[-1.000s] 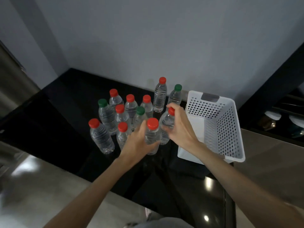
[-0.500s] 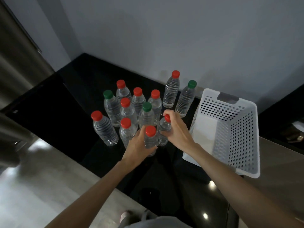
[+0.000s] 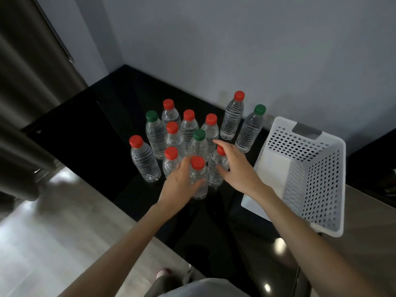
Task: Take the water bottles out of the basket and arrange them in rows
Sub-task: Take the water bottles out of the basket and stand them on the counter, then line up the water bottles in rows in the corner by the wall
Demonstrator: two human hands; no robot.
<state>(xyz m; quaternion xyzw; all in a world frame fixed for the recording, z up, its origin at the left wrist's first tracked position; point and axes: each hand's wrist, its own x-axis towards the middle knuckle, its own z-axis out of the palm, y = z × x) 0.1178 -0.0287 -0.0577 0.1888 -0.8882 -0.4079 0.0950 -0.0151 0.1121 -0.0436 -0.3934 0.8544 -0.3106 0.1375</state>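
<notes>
Several clear water bottles with red or green caps stand upright in a cluster on the black table [image 3: 120,108]. My left hand [image 3: 179,183] wraps the nearest red-capped bottle [image 3: 198,174], which stands on the table. My right hand [image 3: 235,168] has its fingers spread beside another red-capped bottle [image 3: 216,168], touching its right side but not closed around it. The white perforated basket [image 3: 317,174] sits to the right with no bottle visible inside. Two taller bottles, a red-capped one [image 3: 232,116] and a green-capped one [image 3: 249,129], stand apart by the wall.
A grey wall runs just behind the bottles. A dark curtain [image 3: 32,71] hangs at the left. Pale floor shows beyond the table's near-left edge, and a grey-brown surface [image 3: 368,221] lies right of the basket.
Both bottles have come down onto the table at the front of the cluster. My right hand has opened off its bottle; my left hand still holds the front one. The view shifted right.
</notes>
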